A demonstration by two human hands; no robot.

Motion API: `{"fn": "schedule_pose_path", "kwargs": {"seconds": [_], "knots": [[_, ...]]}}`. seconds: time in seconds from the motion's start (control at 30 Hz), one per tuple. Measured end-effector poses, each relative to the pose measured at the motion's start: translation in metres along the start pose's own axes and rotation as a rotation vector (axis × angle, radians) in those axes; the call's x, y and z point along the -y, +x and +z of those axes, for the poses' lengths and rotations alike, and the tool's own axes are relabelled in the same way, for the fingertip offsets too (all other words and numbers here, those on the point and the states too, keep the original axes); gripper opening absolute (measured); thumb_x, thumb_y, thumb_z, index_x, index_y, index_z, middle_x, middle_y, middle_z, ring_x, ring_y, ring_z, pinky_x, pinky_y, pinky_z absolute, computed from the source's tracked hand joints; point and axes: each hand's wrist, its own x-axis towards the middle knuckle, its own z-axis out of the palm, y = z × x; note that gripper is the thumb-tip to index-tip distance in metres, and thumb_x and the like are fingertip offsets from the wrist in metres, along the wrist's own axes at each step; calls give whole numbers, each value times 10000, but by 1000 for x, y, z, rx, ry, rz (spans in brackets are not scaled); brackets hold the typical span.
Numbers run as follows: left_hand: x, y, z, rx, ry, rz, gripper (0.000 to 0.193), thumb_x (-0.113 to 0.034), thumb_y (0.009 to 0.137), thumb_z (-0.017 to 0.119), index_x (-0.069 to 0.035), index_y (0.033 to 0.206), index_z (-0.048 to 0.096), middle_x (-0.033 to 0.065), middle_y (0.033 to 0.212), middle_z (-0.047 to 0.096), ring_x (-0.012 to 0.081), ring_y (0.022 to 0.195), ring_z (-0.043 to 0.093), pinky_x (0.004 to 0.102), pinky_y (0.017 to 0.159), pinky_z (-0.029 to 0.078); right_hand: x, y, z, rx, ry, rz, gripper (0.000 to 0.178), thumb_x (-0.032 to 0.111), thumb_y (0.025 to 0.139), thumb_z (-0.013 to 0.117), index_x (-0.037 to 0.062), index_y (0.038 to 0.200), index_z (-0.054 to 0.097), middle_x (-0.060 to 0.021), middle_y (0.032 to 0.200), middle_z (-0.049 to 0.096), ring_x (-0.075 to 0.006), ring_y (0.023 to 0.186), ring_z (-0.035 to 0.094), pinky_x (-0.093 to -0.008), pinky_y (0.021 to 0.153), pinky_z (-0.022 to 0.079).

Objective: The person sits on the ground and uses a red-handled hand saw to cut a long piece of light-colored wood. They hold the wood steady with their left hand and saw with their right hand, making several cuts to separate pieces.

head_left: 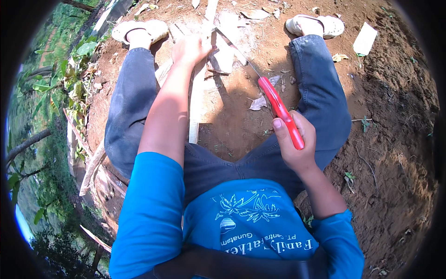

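In my right hand (298, 143) is a saw with a red handle (281, 110), my fingers wrapped round the lower end of the grip. Its thin blade (241, 55) slants away up and left, and its far end reaches the pale wooden strip (198, 100) just beyond my left hand (189, 49). That strip runs lengthwise between my legs, from near my lap to the top of the view. My left hand is closed over it, pressing it from above; some of the fingers are hidden. Whether the blade has cut into the wood, I cannot tell.
Wood pieces (223, 60) and dry leaves (258, 103) lie on the brown soil between my feet. A pale flat piece (365, 39) lies beyond my right shoe (331, 27). Sticks (93, 167) and green plants (83, 60) border the left side, where the ground drops away.
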Motion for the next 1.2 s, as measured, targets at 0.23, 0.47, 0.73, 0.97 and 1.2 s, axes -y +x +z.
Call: {"fn": "schedule_pose_path", "kwargs": {"seconds": [0.23,0.47,0.73,0.97,1.2], "knots": [[-3,13,13,-57,45,-29,628,-649,788,735,-158,1179,726,123,1177,730,302,1114,688,444,950,544,17,14,7,45,96,38,324,221,963,714,42,732,574,-1,588,473,-60,554,406,-280,499,321],[0,5,2,8,13,93,704,-645,799,709,-126,1271,647,165,1160,723,334,1109,688,457,931,550,1,17,-19,-36,242,106,210,199,982,702,11,892,679,68,667,519,-3,622,432,-226,538,338],[-12,6,-6,91,-14,76,642,-605,783,728,-116,1197,706,176,1112,741,323,1061,709,440,906,559,51,-28,-125,-166,455,-311,393,365,1038,565,38,821,535,31,568,427,-53,469,397,-219,448,319],[4,11,4,7,-22,45,622,-648,808,685,-122,1136,735,156,1068,750,331,1025,714,447,876,565,-12,66,-17,-94,243,-61,330,284,1004,667,33,791,637,66,651,516,-17,580,425,-227,512,322],[1,9,2,34,82,121,631,-646,833,688,-100,1147,727,167,1088,744,335,1036,711,457,885,562,-31,106,53,-60,80,-187,254,181,939,710,20,761,624,32,619,515,-39,580,421,-266,518,334]]}}
